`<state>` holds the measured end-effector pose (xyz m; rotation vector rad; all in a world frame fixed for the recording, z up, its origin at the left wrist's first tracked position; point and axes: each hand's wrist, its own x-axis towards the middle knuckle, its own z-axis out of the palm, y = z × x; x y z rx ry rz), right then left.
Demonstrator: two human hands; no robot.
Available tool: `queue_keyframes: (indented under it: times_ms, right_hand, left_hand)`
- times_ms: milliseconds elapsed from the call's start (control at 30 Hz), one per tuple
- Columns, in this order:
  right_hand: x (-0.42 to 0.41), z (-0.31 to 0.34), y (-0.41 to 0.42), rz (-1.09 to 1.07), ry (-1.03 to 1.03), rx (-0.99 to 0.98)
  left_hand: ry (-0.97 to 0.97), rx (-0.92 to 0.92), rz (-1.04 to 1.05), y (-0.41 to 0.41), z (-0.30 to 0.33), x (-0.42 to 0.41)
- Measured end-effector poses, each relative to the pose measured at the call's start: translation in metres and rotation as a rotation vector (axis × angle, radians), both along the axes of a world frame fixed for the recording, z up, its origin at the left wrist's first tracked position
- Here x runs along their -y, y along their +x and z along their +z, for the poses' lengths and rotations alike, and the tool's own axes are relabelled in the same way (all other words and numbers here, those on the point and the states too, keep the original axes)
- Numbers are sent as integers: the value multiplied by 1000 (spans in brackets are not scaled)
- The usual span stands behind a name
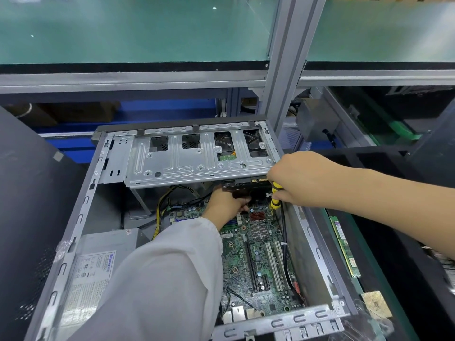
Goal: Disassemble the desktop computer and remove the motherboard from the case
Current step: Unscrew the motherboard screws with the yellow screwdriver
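An open grey computer case (pixel 81 212) lies on the bench with the green motherboard (pixel 258 257) in its floor. A silver drive cage (pixel 197 156) spans the far end. My left hand (pixel 226 203), in a white sleeve, reaches under the cage and grips the black hard drive (pixel 236 187) that hangs below it. My right hand (pixel 298 178) holds a yellow-and-black screwdriver (pixel 275 195) upright at the cage's right corner, its tip down near the board's red heatsink (pixel 257 216).
A grey power supply (pixel 98 267) fills the case's near left, with yellow and black cables (pixel 160 212) running to the board. A loose RAM stick (pixel 344 244) lies on the green mat right of the case. A black panel (pixel 27 205) stands at left, an aluminium post (pixel 283 70) behind.
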<state>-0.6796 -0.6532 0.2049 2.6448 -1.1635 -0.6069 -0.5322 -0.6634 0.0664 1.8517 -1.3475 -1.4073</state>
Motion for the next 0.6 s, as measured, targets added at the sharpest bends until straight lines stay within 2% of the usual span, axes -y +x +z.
queue_keyframes:
  times_ms: [600]
  right_hand:
    - [-3, -4, 1, -17, -32, -26]
  left_hand:
    - [-23, -7, 12, 0, 4, -3]
